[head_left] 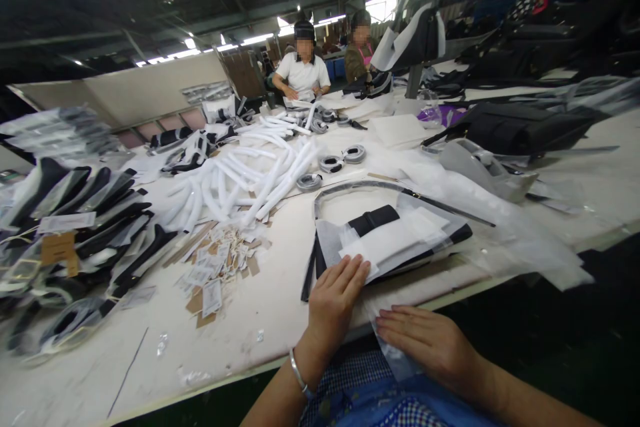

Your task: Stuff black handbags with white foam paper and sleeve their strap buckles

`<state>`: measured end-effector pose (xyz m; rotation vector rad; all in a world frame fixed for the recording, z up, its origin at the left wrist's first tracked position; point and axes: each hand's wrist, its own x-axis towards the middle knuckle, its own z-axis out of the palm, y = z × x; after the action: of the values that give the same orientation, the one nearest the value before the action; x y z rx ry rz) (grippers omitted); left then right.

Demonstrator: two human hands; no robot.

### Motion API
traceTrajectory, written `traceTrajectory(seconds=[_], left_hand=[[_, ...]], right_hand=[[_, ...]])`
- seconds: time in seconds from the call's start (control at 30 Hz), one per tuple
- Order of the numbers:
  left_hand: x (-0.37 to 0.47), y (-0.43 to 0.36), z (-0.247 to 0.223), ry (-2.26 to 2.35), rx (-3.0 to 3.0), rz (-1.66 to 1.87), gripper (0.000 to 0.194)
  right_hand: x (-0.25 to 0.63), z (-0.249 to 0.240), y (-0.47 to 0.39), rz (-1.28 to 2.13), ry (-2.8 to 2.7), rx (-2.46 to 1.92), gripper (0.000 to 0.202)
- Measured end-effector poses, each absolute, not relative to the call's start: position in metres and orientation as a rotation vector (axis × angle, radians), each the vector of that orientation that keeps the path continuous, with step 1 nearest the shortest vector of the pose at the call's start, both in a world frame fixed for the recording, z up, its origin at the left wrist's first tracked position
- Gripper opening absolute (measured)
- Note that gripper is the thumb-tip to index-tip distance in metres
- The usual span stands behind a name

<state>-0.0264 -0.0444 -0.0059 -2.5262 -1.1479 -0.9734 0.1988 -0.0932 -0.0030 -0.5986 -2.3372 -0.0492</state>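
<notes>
Near the table's front edge lies a black handbag (pixel 371 219) with its strap looped behind it, partly covered by white wrapping sheets (pixel 400 239). My left hand (pixel 336 301), a silver bangle on its wrist, rests with outstretched fingers on the wrapping at the bag's near side. Closer to my body, my right hand (pixel 431 341) lies flat, fingers stretched, over a clear plastic sheet (pixel 395 359) that hangs past the table edge. What is under its palm is hidden.
White foam tubes (pixel 260 170) are heaped mid-table, with coiled grey straps (pixel 331 163) beside them. Several tags (pixel 213 293) lie at centre left. Wrapped black pieces (pixel 90 213) are piled left. Clear plastic film (pixel 505 227) spreads right. A co-worker (pixel 303 70) sits across the table.
</notes>
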Motion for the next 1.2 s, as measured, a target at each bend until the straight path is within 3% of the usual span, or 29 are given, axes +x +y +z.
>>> traceTrajectory(seconds=[0.4, 0.8, 1.2], left_hand=[[-0.025, -0.048, -0.005, -1.138, -2.503, -0.975, 0.037], [-0.027, -0.046, -0.013, -1.141, -2.484, -1.234, 0.028], [-0.028, -0.043, -0.004, -1.176, -2.489, -1.398, 0.025]], right_hand=[[0.188, 0.056, -0.026, -0.153, -2.436, -0.465, 0.027], [0.178, 0.053, 0.009, 0.6, -2.319, -1.002, 0.03], [0.155, 0.055, 0.025, 0.486, -2.343, -1.458, 0.005]])
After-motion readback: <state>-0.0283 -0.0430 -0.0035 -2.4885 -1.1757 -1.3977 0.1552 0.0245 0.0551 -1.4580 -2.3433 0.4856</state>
